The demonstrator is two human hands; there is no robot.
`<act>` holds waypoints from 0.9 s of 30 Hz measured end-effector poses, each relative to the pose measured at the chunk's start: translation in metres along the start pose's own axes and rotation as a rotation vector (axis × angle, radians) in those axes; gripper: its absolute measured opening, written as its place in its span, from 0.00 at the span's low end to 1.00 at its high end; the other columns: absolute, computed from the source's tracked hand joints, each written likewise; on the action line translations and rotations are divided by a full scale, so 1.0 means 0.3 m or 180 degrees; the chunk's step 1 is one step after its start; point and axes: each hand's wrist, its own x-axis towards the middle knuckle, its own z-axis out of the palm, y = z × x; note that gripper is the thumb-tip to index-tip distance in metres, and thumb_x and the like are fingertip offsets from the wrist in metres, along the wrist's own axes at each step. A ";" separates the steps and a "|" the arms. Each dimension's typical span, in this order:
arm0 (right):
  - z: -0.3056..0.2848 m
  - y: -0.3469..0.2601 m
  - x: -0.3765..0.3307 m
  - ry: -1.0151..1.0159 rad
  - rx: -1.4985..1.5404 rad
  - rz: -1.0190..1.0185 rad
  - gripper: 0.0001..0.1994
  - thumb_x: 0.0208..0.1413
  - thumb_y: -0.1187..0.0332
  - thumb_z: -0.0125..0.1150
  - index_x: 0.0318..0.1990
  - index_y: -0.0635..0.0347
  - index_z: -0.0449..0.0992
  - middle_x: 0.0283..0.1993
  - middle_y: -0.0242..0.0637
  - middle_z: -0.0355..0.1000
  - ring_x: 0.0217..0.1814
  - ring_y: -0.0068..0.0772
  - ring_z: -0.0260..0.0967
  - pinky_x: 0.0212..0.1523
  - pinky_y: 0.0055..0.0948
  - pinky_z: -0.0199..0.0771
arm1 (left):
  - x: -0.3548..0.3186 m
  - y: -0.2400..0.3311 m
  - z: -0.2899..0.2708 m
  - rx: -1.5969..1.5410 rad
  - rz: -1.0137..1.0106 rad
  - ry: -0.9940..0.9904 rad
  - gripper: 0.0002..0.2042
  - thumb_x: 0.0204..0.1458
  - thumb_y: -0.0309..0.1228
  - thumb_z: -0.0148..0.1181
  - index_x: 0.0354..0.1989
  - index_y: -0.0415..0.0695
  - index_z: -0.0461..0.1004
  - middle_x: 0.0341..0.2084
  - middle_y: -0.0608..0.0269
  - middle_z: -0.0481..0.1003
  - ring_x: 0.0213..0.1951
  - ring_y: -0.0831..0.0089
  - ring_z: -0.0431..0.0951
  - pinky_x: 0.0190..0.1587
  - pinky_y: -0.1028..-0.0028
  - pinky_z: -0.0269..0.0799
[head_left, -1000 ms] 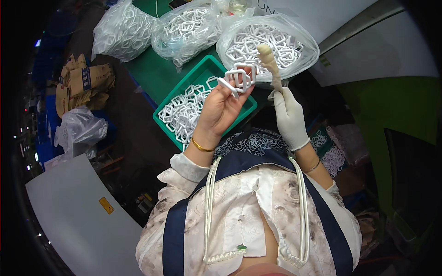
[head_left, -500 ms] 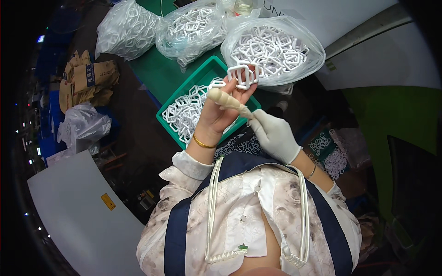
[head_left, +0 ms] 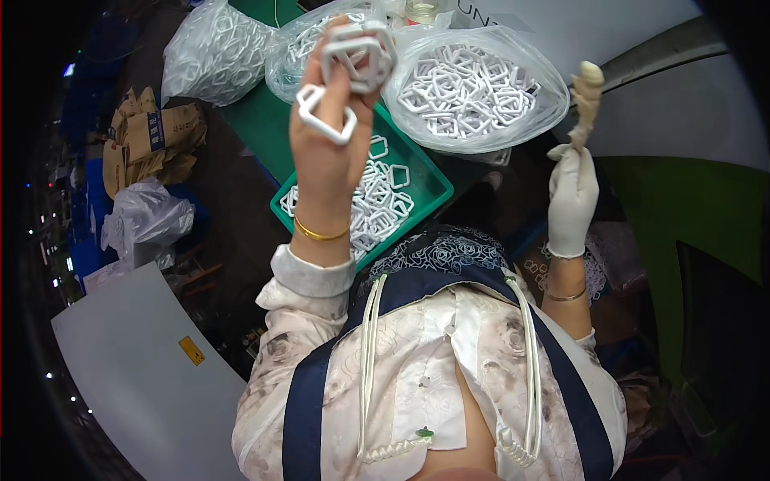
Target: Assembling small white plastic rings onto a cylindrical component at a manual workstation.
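Observation:
My bare left hand [head_left: 330, 164] is raised over the green tray, its fingers closed around several white plastic frame-shaped buckles [head_left: 370, 54]. One more buckle [head_left: 323, 120] hangs across the thumb side of that hand; motion blurs the ones at the fingertips. Off to the right, my right hand [head_left: 573, 204], in a white glove, grips the thin end of a cream-coloured, knobbly stick-like tool [head_left: 586, 104]. The tool stands upright with its thick rounded end at the top, well apart from the buckles. Loose white buckles [head_left: 377, 204] lie in the tray [head_left: 439, 191] under my left wrist.
A wide-open clear bag [head_left: 553, 120] heaped with white buckles stands behind the tray, and another full bag [head_left: 212, 52] sits at the far left of the green table. Brown paper sacks [head_left: 160, 136] lie left. A grey-white panel [head_left: 136, 361] is at the lower left.
My left hand has lifted away to the upper left with the buckles. My right hand has swung right, carrying the tool away from them and tipping it upright.

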 end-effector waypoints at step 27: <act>-0.034 0.046 -0.005 -0.0051 -0.0436 0.0299 0.13 0.72 0.66 0.48 0.38 0.66 0.75 0.29 0.30 0.67 0.30 0.19 0.58 0.34 0.25 0.62 | 0.112 -0.537 -0.128 0.5856 0.0616 -0.1135 0.18 0.56 0.32 0.61 0.55 0.48 0.76 0.51 0.61 0.76 0.54 0.57 0.74 0.55 0.55 0.69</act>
